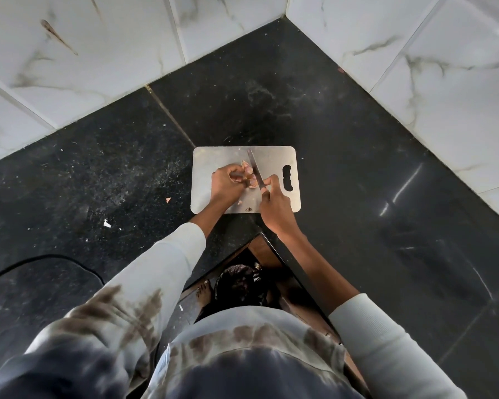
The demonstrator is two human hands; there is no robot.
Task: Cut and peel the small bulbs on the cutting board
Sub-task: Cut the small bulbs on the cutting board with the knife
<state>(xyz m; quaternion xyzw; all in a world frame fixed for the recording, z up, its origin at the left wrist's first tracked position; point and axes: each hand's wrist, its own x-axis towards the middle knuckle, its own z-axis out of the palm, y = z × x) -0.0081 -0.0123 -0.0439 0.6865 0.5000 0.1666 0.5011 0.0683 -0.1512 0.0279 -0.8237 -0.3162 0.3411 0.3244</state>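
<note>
Cutting board (274, 159), grey metal, on black tabletop (357, 156). Left hand (224, 183): fingers closed around small bulbs (249, 173) at board centre. Right hand (274, 205): fingers wrapped on knife (255, 171), blade touching the bulbs. Peel scraps (239, 202) on board.

Counter (343, 174) is black w/ tiny white specks & a few shiny streaks. Wall tiles (98, 47) are white w/ grey wavy lines, plus a brown smear on the left one. Board (213, 159) is plain silver-grey. Bulbs (249, 171) are pale pink-brown. Knife (255, 171) blade is dark grey. Sleeves (167, 272) are cream near the wrists, w/ brown blotches higher up. Shirt (242, 355) is cream, brown & dark blue, tie-dye look. Cord (41, 259) is black.
</note>
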